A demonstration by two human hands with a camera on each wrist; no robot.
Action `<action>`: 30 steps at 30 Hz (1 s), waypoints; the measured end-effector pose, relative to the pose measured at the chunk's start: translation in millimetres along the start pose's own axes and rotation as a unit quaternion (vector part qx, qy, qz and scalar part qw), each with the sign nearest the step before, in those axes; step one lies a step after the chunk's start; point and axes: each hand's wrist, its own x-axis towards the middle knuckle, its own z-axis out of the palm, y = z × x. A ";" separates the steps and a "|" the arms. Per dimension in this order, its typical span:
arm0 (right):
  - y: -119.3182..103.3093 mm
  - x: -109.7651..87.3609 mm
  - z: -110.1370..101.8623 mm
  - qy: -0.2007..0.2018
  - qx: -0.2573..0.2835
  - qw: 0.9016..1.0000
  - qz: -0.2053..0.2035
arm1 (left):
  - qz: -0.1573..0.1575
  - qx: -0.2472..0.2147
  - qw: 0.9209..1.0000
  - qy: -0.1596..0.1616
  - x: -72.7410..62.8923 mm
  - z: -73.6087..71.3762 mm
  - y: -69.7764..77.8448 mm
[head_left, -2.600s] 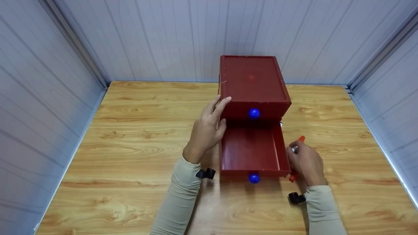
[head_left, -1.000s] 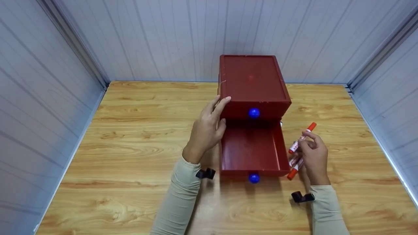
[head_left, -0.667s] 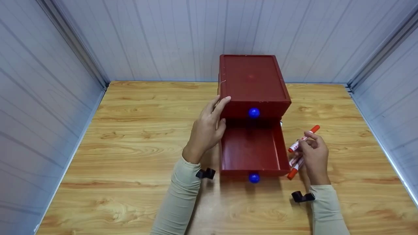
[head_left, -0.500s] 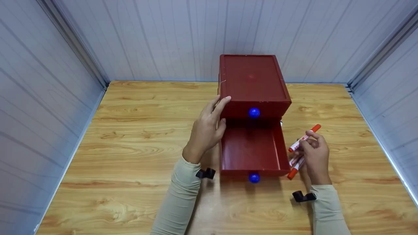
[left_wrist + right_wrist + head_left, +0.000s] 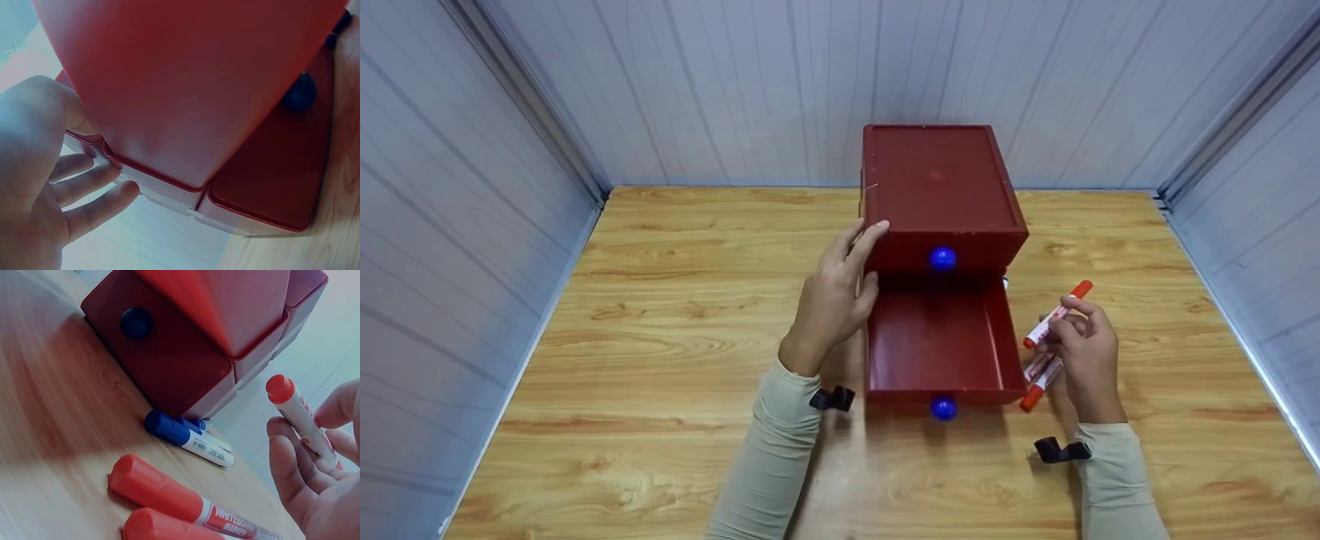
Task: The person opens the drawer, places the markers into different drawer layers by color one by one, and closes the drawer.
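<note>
A dark red drawer unit (image 5: 941, 180) with blue knobs stands toward the back of the table. One of its drawers (image 5: 937, 345), pulled out toward me, has nothing visible inside. My left hand (image 5: 832, 304) rests against the unit's left side, its fingertips at the top front corner. Beside the open drawer, my right hand (image 5: 1089, 360) pinches a red-capped whiteboard marker (image 5: 304, 419) above the table. Under that hand lie two more red whiteboard markers (image 5: 157, 486), partly hidden in the head view.
Blue-capped markers (image 5: 188, 439) lie against the right side of the unit, mostly hidden in the head view. Below the pulled-out drawer is a closed drawer front (image 5: 174, 360) with a knob. Pale panel walls (image 5: 720, 90) enclose the wooden table (image 5: 682, 337).
My right hand was low over the markers by the drawer; it has since raised one red marker and shifted slightly right. My left hand and the drawer have stayed put.
</note>
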 end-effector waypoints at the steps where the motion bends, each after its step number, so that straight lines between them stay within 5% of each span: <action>1: -1.1 -0.6 0.3 0.001 0.000 1.000 -0.004 | 0.000 0.000 1.000 0.001 0.0 0.1 0.0; 30: -32.0 -7.9 7.8 0.016 0.017 0.999 -0.041 | 0.003 0.003 1.000 0.007 -0.4 3.7 -0.2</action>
